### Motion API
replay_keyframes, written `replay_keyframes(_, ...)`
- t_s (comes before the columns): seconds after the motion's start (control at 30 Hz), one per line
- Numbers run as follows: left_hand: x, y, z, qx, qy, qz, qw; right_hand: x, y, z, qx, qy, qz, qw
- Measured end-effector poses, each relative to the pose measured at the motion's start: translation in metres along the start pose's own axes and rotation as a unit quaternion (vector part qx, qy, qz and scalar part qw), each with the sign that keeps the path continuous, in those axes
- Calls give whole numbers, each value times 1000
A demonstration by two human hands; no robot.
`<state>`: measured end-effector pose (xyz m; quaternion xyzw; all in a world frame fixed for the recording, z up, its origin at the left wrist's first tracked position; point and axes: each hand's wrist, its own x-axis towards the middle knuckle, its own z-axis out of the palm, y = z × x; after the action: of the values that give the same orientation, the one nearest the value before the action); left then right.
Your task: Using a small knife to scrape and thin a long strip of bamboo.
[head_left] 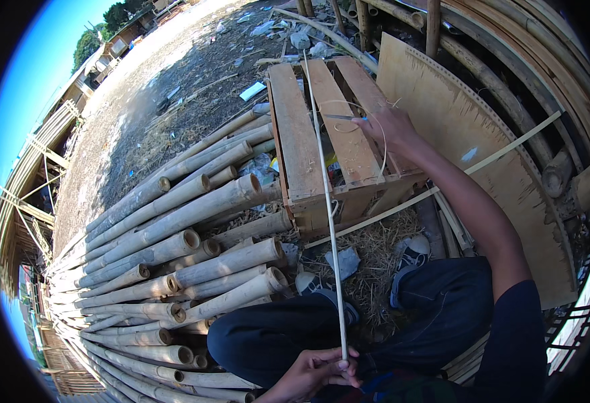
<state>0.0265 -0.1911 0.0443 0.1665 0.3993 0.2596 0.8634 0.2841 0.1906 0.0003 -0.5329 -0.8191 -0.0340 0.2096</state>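
Observation:
A long, thin bamboo strip runs from my lap up across the wooden crate. My left hand is closed around its near end, low in the view. Farther off, my right hand rests over the crate's top slats and is closed on a small knife. The blade points left toward the strip; most of the handle is hidden in my fingers. Thin curled shavings hang around that hand. Beneath it stands the slatted wooden crate, in front of my feet.
Stacked bamboo poles fill the left, cut ends toward me. A curved plywood sheet lies right of the crate, with a pale flat strip across it. Straw and a stone lie between my shoes. Litter dots the dirt ground beyond.

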Motion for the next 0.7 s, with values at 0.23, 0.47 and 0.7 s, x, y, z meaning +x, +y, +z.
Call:
replay_keyframes(0.23,7,17,-18,-39,17,75,996,-31,5,-43,122,13,78,989)
replay_keyframes(0.47,19,19,-20,-75,1,80,994,-60,-76,-59,279,-158,-32,947)
replay_keyframes(0.7,21,39,-20,-43,40,134,989,-127,-146,-38,343,-218,-186,895)
